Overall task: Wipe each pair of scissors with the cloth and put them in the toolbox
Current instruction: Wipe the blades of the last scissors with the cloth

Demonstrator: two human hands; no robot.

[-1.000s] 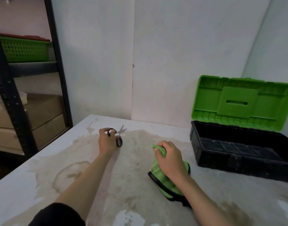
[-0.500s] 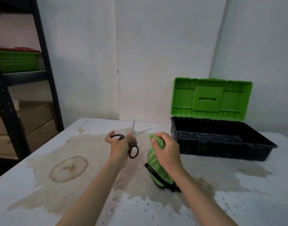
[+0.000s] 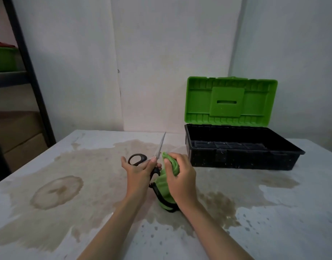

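The left grip [image 3: 140,171] holds the scissors [image 3: 160,147] by the handles, blade pointing far and up. The right grip [image 3: 180,179], grasping the green cloth [image 3: 164,186], is just right of it

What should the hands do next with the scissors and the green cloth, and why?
Probably slide the cloth up along the scissors blade. The left hand holds them by the handles, blade pointing up, and the right hand grips the cloth right beside it. The open toolbox waits for later.
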